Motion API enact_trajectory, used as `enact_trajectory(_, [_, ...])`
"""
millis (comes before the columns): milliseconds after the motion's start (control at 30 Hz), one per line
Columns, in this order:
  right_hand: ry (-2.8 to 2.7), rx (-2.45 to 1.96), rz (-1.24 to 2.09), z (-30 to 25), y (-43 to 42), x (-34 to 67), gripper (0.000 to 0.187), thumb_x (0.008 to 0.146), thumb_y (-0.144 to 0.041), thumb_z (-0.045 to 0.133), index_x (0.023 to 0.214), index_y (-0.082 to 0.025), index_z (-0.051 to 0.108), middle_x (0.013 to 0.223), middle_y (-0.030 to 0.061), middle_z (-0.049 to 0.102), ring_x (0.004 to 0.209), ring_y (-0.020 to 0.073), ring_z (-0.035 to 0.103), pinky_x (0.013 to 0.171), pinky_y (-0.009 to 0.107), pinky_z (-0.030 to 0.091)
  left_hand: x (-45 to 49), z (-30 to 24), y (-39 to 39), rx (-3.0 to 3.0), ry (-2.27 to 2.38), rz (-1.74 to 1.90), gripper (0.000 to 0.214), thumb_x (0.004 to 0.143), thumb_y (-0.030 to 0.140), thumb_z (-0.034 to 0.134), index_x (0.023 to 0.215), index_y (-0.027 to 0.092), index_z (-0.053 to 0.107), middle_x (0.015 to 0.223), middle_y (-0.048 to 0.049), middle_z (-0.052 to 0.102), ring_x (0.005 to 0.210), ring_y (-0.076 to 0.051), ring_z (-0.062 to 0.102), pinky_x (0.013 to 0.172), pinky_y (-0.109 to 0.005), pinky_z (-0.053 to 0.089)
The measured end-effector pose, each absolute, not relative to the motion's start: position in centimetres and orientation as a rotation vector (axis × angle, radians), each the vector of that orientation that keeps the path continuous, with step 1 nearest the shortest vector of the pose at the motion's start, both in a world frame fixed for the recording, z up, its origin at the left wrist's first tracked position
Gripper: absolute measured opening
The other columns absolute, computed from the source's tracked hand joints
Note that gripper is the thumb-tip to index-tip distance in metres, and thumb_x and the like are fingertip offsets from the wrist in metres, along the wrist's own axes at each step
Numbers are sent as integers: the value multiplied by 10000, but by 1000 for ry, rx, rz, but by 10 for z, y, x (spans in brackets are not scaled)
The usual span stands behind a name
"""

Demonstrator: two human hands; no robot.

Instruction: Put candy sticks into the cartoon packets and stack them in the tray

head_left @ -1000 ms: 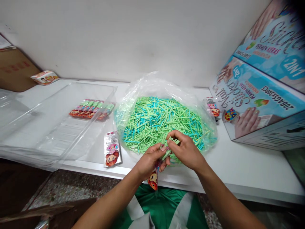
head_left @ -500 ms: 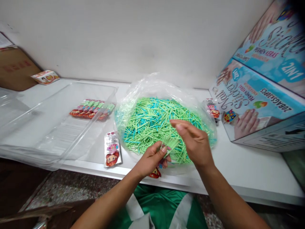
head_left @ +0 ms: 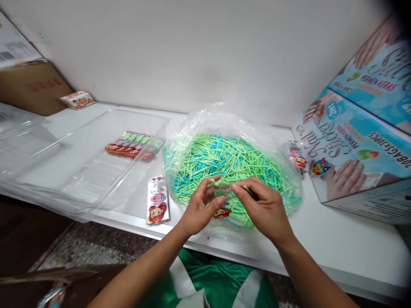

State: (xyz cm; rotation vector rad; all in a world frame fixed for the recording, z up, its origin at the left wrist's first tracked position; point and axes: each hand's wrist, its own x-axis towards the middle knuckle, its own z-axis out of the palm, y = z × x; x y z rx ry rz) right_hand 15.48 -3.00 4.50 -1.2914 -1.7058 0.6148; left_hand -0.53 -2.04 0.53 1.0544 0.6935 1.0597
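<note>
My left hand (head_left: 201, 209) holds a small clear packet (head_left: 221, 192) with green sticks in its upper part and a red-haired cartoon figure at its lower end. My right hand (head_left: 261, 205) is closed, thumb and forefinger pinched at the packet's upper right edge. A green stick (head_left: 245, 188) pokes out between its fingers; anything else in that palm is hidden. Under and behind both hands lies a heap of thin green and blue sticks (head_left: 221, 156) in an open clear plastic bag (head_left: 208, 117).
A stack of printed packets (head_left: 158, 200) lies left of the bag. Farther left, a clear plastic tray (head_left: 80, 171) holds a row of filled packets (head_left: 131, 144). More packets (head_left: 297, 155) sit by large blue boxes (head_left: 359, 149) at right. A brown carton (head_left: 35, 85) and small box (head_left: 78, 100) stand back left.
My right hand has come down and left from above the heap to the packet, its fingers now pinched. My left hand has raised and turned the packet slightly. The view has shifted a little left.
</note>
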Motion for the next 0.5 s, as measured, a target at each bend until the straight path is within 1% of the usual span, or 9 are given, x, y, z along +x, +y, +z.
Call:
enact_trajectory(67, [-1720,-1251,567,51,-27,155,128,852,-270,575,820,-213,685,707,10,580,655,130,519,587,258,409,-11,9,-19,1032,688,1039,594,736,303,706,1261,250,433,1067,-65,620,939,-193,614,825,-345,504])
enact_trajectory(133, [-1705,-1209,549,56,-23,155,104,845,-257,589,816,-217,681,717,7,584,661,129,519,592,258,408,-15,10,-17,1038,692,1038,618,713,266,730,1259,243,442,1070,-71,623,934,-198,619,839,-361,501])
enact_trajectory(200, [-1664,-1168,568,60,-19,154,80,838,-242,603,809,-221,675,721,1,589,662,124,519,595,254,408,-19,8,-15,1062,691,1043,533,717,251,727,1198,224,498,1064,-70,626,915,-193,625,850,-363,495])
enact_trajectory(267, [-1643,-1138,625,64,-17,149,70,834,-246,612,810,-226,674,731,0,600,676,126,528,609,255,414,-22,6,-15,1108,702,1048,338,748,268,696,1057,186,586,990,-60,635,860,-176,626,827,-346,499])
enact_trajectory(333, [-1623,-1137,681,67,-15,143,78,836,-275,610,824,-233,674,745,3,608,672,127,530,604,254,419,-28,10,-15,1160,729,1072,179,780,286,658,907,161,632,910,-47,633,830,-163,616,792,-322,506])
enact_trajectory(400, [-1588,-1168,710,71,-14,137,110,832,-322,608,867,-239,673,701,-5,583,594,114,490,538,243,398,-41,25,-12,1204,777,1112,133,798,282,634,852,160,641,885,-39,636,824,-158,612,769,-313,515])
enact_trajectory(467, [-1515,-1213,704,74,-13,134,158,823,-366,607,887,-235,669,636,-17,537,514,101,422,464,234,347,-66,51,-1,1270,870,1173,120,794,264,638,864,167,645,878,-31,649,792,-149,621,741,-312,528])
enact_trajectory(500, [-1478,-1235,696,73,-11,134,176,818,-382,607,883,-230,669,618,-19,524,499,99,408,449,233,332,-83,66,9,1332,953,1226,120,783,251,651,867,165,650,840,-24,653,752,-139,623,718,-304,530])
